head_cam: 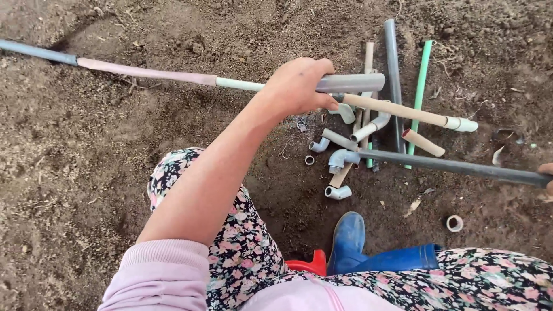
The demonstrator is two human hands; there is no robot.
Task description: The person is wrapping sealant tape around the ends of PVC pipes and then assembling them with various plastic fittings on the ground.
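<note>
- Gripping a long pipe (173, 75) with the left hand (299, 86), fingers wrapped tight around it right where the grey sleeve (351, 82) is sitting.
- That pipe is running from the top left corner of the dirt (75, 173) all the way across to the middle, with grey, pinkish and pale green sections joined end to end.
- Past the hand, a tan piece (397, 109) is sticking out toward the right and ending in a white fitting (464, 124).
- The right hand (546, 173) is barely peeking in at the right edge, touching the end of a dark pipe (455, 167); can't tell how it's closed since it's mostly cut off.
- That dark pipe is reaching left to a grey elbow (340, 158).
- Underneath, a pile of offcuts and elbows (357, 135) is lying on the dirt, plus a green tube (420, 86) and a grey tube (393, 69) pointing toward the top edge.
- A blue boot (348, 239) is planted near the bottom edge, and a small ring (454, 223) is lying just right of it.
</note>
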